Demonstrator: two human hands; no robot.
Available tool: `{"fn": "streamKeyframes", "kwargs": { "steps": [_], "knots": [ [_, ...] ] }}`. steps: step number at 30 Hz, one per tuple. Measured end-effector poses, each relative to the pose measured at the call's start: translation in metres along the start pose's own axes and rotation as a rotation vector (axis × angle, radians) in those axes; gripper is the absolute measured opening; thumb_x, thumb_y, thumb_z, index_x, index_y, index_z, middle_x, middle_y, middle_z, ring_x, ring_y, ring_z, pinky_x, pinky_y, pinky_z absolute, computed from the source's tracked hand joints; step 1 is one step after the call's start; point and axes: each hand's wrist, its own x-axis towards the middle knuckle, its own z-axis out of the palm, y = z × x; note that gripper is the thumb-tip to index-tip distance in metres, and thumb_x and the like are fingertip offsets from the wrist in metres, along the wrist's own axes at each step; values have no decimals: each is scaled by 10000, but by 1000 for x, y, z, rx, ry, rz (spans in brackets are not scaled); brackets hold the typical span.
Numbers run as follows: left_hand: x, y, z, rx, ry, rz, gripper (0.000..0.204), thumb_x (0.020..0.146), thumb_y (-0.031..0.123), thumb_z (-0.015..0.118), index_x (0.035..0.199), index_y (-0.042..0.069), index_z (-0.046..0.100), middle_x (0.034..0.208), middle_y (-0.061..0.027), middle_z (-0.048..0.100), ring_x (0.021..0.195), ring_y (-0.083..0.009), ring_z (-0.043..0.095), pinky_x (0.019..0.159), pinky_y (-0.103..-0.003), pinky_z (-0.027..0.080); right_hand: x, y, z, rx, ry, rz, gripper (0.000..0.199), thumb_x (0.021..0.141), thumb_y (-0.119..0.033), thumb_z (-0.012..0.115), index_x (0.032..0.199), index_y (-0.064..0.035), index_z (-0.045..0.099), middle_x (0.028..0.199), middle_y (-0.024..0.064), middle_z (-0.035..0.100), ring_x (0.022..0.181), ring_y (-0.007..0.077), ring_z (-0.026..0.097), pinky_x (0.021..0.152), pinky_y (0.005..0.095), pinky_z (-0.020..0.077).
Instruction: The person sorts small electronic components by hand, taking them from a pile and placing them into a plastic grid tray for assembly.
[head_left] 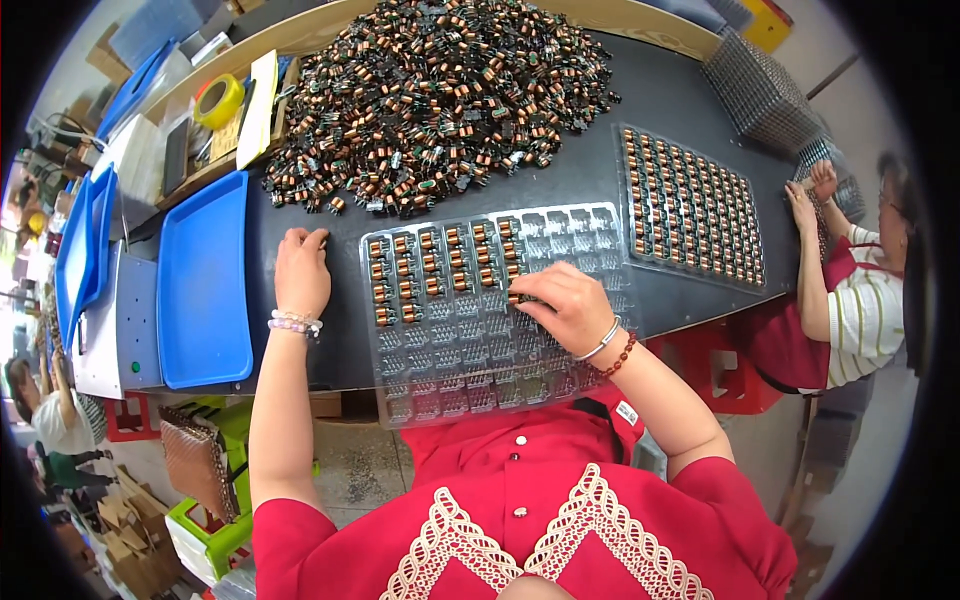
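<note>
A clear plastic tray [440, 345] with moulded pockets lies in front of me, its near edge overhanging the table. Copper-wound coils [405, 268] on black bases fill several of its far and left pockets. Over the middle of the tray, my right hand [565, 305] pinches a small copper coil [516, 296] between thumb and fingertips at a pocket. Left of the tray, my left hand [302, 275] is closed, resting by the table surface with its fingers curled; what it holds, if anything, is hidden. A large heap of loose coils [440, 100] lies beyond both hands.
A filled coil tray [690, 205] lies to the right, with a stack of trays [760, 80] behind it. Blue trays [205, 290] stand at the left, near a yellow tape roll [218, 102]. A co-worker [860, 290] sits at the right, hands on trays.
</note>
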Motion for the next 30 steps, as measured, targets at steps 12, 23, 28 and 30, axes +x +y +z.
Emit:
{"fn": "streamKeyframes", "kwargs": {
  "steps": [12, 23, 28, 30],
  "knots": [
    [1, 9, -19, -191, -13, -54, 233, 772, 14, 678, 988, 101, 664, 929, -75, 645, 901, -268, 568, 813, -374, 463, -9, 5, -4, -71, -33, -7, 137, 749, -119, 748, 875, -96, 699, 1031, 43, 619, 803, 206, 612, 696, 323, 522],
    [3, 32, -15, -1023, -221, -501, 146, 898, 153, 662, 863, 21, 714, 616, 48, 568, 493, -22, 440, 440, -190, 324, 112, 81, 33, -635, 43, 231, 224, 820, -308, 691, 974, -157, 628, 843, 20, 625, 803, 228, 652, 622, 375, 535],
    [-16, 58, -38, -1060, -357, -490, 155, 921, 146, 629, 934, 23, 723, 680, 31, 610, 537, -25, 478, 472, -184, 385, 98, 64, 25, -454, 145, 36, 110, 805, -153, 669, 906, -129, 635, 858, 18, 645, 832, 207, 644, 665, 342, 533],
    [-25, 65, -46, -1204, -452, -479, 164, 922, 68, 604, 1047, 2, 687, 767, -14, 653, 610, -66, 575, 545, -213, 493, 79, 34, 22, -411, 74, -89, 126, 791, -117, 653, 916, -115, 634, 862, 23, 643, 830, 199, 639, 648, 323, 534]
  ]
}}
